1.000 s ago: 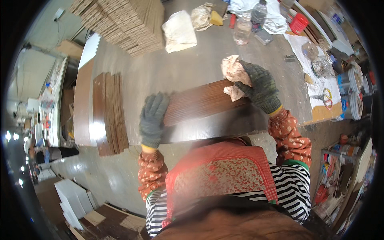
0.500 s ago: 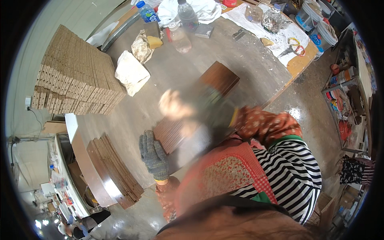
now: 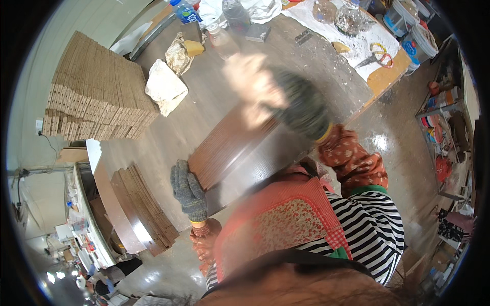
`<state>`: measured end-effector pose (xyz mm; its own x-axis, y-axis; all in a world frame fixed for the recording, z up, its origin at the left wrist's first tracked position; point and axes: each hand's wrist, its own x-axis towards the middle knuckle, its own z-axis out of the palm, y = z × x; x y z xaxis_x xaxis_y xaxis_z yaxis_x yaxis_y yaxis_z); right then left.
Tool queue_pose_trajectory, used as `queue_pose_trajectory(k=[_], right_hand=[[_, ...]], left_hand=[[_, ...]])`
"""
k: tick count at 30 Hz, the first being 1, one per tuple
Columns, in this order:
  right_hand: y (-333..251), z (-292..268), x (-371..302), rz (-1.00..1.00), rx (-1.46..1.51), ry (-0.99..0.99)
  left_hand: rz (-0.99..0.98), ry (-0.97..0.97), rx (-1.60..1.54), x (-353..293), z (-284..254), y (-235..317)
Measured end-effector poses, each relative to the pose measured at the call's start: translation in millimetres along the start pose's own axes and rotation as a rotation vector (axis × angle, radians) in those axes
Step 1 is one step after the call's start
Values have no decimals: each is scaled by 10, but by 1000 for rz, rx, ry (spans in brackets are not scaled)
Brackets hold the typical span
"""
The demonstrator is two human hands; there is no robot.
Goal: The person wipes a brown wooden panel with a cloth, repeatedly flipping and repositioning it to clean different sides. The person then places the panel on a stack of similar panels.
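Observation:
A stack of dark brown boards (image 3: 224,153) lies slantwise on the worktable in front of me, its ridged reddish edges facing away from me. My left hand (image 3: 188,187), in a grey knitted glove, rests against the near left end of the stack with its fingers stretched out. Over the far right part of the stack is my right hand (image 3: 278,97), smeared by motion. Its dark glove leaves the fingers bare. Whether those fingers hold anything is too blurred to make out.
A tall pile of drilled boards (image 3: 97,92) stands at the left, and a lower pile (image 3: 145,209) lies nearer. White cloth (image 3: 166,86), a yellow sponge (image 3: 194,48) and bottles (image 3: 236,15) sit at the back. Scissors (image 3: 375,57) lie at the far right.
My right hand has swept up and to the right, exposing more of the stack's long edge. The left hand appears slightly further left and up, still at the stack's end.

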<state>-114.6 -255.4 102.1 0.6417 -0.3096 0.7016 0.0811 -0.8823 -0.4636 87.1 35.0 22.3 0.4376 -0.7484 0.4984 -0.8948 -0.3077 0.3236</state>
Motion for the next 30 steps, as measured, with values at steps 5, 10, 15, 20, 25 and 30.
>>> queue_pose_trajectory(k=[5, 10, 15, 20, 25, 30], right_hand=[[-154, 191, -302, 63, -228, 17], [638, -216, -732, 261, -167, 67], [860, -743, -873, 922, 28, 471], [538, -662, -549, 616, 65, 500], [-144, 131, -151, 33, 155, 30], [-460, 324, -63, -140, 293, -163]], left_hand=[[-20, -9, -111, 1, -17, 4], [-10, -10, -97, -14, -4, -58], [70, -48, 101, 30, -114, 18], [11, 83, 24, 145, -210, 541], [-197, 176, -968, 128, 440, 986], [113, 307, 46, -30, 512, 898]])
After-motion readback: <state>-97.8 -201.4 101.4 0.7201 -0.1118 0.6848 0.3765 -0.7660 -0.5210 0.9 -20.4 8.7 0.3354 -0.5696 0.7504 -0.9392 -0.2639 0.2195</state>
